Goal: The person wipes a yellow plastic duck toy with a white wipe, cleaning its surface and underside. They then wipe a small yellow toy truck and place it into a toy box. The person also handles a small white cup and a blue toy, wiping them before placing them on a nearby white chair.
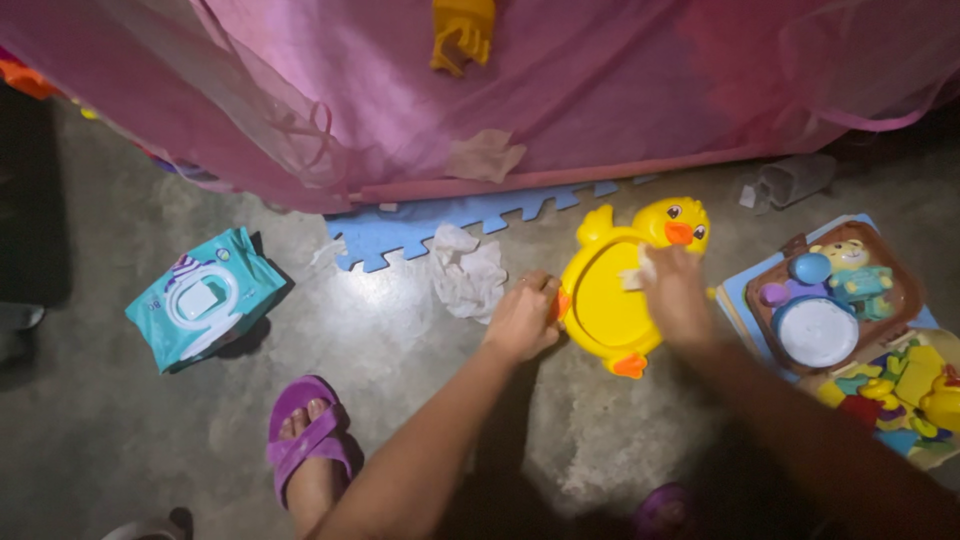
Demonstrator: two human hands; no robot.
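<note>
1. On the bare concrete floor (400,340), centre right, lies the yellow plastic duck-shaped toy tray (605,300), flat, its head toward the pink netting.
2. The left hand (522,320) grips the tray's left edge, fingers curled shut around the rim.
3. The right hand (675,295) presses a small white wipe (636,272) against the tray's upper right, fingers closed over it.
4. Progress, as judged: wiping appears under way; the tray's hollow looks clean where visible, the far side being hidden by the hand. A crumpled used white tissue (468,272) lies just beside the tray, and a teal soft pack of wet wipes (203,298) lies well apart to the left, lid shut.
5. Remaining, as judged: a heap of coloured plastic toys (860,320) at right appears untouched.
6. Surface and room: the floor is dim, worn, mottled. A blue foam puzzle mat (420,232) runs under a pink mesh canopy (400,90). A foot in a purple sandal (305,435) stands at lower left.
</note>
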